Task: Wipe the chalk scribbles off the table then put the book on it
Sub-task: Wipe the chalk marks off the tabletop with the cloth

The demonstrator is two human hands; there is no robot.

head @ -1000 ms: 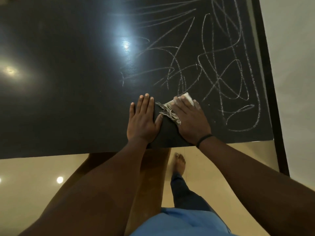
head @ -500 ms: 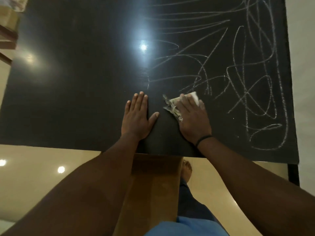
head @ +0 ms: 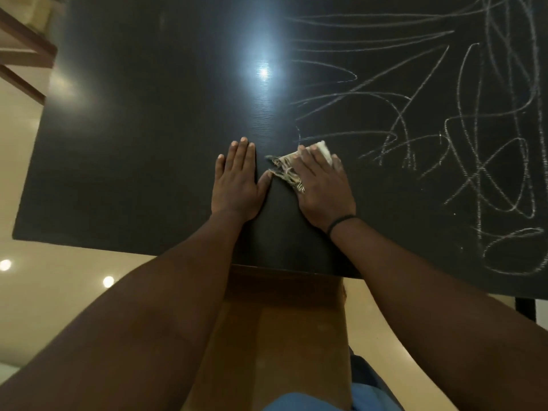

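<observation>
A black table [head: 142, 129] fills the upper view. White chalk scribbles [head: 462, 149] cover its right half; the left half is dark and bare. My right hand [head: 321, 188] presses a pale fringed cloth [head: 289, 170] flat on the table at the left edge of the scribbles. My left hand [head: 237, 182] lies flat on the table just left of the cloth, fingers together, holding nothing. No book is in view.
A brown wooden chair [head: 275, 336] stands under the table's near edge between my arms. Wooden furniture [head: 26, 46] shows at the far left. The glossy cream floor [head: 59, 292] lies below the table edge. A black table leg [head: 525, 310] is at the right.
The view has shifted so the table sits further right in frame. Both hands stay flat on the table, the right one still on the cloth near the scribbles' left edge.
</observation>
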